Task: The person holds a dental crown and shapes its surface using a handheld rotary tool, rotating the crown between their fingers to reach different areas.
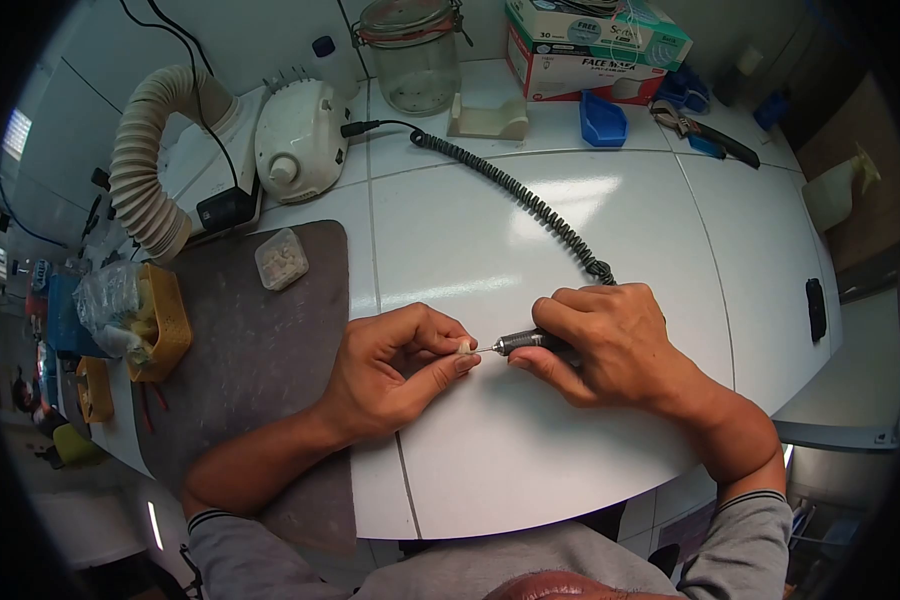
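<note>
Between thumb and fingertips, my left hand [385, 365] pinches a small off-white piece [464, 347], partly covered by the fingers; it looks tooth-like, but its exact kind is too small to tell. My right hand [620, 345] is wrapped round a dark rotary handpiece [526, 341], which points left. Its thin metal bit [486, 350] reaches the pale piece, at or very close to its surface. A coiled black cord [530, 200] runs from behind the right hand up to the white control unit [302, 140]. Both hands are just above the white tiled tabletop [540, 460].
A small clear box [261, 262] of pale pieces sits on the grey mat [260, 390]. Left stand a ribbed hose [135, 150] and a yellow basket [175, 330]. Behind are a glass jar [410, 65], mask boxes [590, 70], a blue tray [603, 120] and pliers [720, 140].
</note>
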`<state>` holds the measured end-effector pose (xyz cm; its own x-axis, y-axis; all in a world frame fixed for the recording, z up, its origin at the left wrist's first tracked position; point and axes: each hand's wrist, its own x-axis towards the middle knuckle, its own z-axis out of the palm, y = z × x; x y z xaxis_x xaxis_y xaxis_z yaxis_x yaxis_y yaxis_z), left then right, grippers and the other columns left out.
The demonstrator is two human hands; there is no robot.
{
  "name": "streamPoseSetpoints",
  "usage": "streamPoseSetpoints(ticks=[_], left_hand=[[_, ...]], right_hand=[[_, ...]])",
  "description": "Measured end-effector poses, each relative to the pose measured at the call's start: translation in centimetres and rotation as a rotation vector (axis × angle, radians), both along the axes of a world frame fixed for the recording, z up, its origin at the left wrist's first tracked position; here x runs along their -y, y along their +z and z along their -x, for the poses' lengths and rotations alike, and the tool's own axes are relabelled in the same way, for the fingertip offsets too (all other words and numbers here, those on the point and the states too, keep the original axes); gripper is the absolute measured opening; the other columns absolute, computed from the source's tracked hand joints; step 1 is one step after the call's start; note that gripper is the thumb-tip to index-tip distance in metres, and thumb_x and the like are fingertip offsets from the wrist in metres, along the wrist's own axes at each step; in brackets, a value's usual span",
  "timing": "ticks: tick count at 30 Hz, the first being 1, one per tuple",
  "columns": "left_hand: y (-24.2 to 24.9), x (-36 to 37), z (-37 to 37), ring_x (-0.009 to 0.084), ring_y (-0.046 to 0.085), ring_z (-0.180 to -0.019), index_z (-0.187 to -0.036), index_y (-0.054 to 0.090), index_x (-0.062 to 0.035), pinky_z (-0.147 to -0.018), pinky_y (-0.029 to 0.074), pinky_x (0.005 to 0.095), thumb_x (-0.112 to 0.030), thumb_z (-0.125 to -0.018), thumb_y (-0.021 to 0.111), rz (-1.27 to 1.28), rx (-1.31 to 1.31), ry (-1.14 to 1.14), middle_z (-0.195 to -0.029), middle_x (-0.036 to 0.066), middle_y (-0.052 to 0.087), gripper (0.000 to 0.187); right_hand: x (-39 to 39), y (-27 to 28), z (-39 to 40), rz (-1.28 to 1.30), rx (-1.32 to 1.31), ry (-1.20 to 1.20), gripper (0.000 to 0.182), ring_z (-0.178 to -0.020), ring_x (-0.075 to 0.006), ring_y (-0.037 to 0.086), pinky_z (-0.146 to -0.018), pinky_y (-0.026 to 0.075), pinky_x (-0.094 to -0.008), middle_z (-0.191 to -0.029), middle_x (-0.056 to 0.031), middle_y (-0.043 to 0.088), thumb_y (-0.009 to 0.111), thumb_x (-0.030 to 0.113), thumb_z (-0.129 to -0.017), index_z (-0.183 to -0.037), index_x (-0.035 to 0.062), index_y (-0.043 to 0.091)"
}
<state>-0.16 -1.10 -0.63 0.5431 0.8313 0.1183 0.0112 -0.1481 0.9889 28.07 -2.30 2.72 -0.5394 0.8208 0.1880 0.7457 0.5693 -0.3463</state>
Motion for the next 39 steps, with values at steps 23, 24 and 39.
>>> streamPoseSetpoints(ticks=[23, 24, 39], left_hand=[[-0.14, 0.03, -0.03, 0.0156, 0.078, -0.099, -0.099, 0.07, 0.0038, -0.086, 0.067, 0.0273, 0.004, -0.098, 0.081, -0.023, 0.002, 0.017, -0.106, 0.016, 0.079, 0.011], [-0.09, 0.02, 0.02, 0.0154, 0.078, -0.098, -0.099, 0.07, 0.0037, -0.085, 0.067, 0.0272, 0.004, -0.098, 0.081, -0.025, -0.002, 0.011, -0.106, 0.016, 0.079, 0.011], [-0.09, 0.02, -0.06, 0.013, 0.078, -0.095, -0.097, 0.069, 0.0038, -0.082, 0.065, 0.0266, 0.005, -0.098, 0.08, -0.07, -0.011, 0.001, -0.104, 0.016, 0.08, 0.011]], right_hand=[[0.09, 0.19, 0.12, 0.019, 0.009, -0.039, 0.049, -0.052, -0.0271, 0.066, -0.045, 0.045, -0.0408, -0.065, -0.0056, 0.065, 0.073, 0.053, -0.103, -0.082, 0.01, 0.067], [0.11, 0.19, 0.16, 0.023, 0.011, -0.052, 0.049, -0.052, -0.0271, 0.066, -0.045, 0.045, -0.0409, -0.065, -0.0056, 0.065, 0.073, 0.053, -0.103, -0.082, 0.01, 0.067], [0.13, 0.1, 0.16, 0.012, -0.004, -0.036, 0.049, -0.052, -0.0276, 0.066, -0.045, 0.045, -0.0413, -0.066, -0.0064, 0.065, 0.073, 0.053, -0.103, -0.081, 0.0098, 0.067]])
